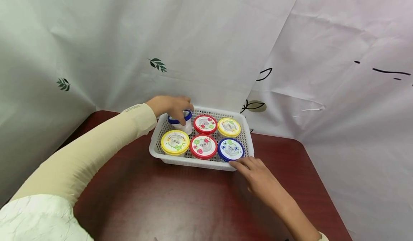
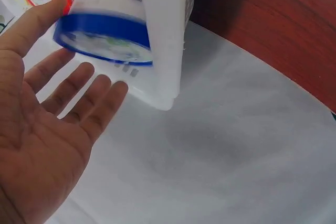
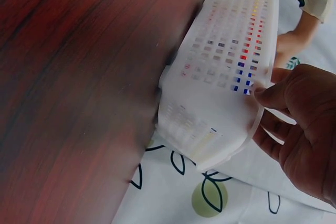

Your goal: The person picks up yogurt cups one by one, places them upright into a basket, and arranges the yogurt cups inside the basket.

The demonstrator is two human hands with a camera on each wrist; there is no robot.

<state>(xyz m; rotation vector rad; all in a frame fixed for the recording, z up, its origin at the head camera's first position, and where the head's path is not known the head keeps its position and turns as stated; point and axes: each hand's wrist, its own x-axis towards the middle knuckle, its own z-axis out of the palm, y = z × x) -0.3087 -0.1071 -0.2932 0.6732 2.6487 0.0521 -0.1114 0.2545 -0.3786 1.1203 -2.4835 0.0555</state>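
Note:
A white plastic basket (image 1: 206, 164) holds several clear tubs with printed lids. At its back left corner, a blue-lidded tub (image 2: 107, 38) stands slightly tilted, its lid partly covered in the head view. My left hand (image 1: 174, 108) is over that tub; in the left wrist view the fingers (image 2: 100, 103) are spread beside the lid, not closed round it, and the thumb is near its edge. My right hand (image 1: 256, 173) grips the front right rim of the basket (image 3: 210, 72), thumb outside and fingers over the inner side. Close to it sits another blue-lidded tub (image 1: 231, 149).
In the basket are also two red-lidded tubs, one at the back (image 1: 205, 124) and one in front (image 1: 203, 146), and yellow-lidded tubs at front left (image 1: 175, 142) and back right (image 1: 229, 127). The dark red table (image 1: 155, 198) meets a patterned white cloth (image 1: 206, 54) behind.

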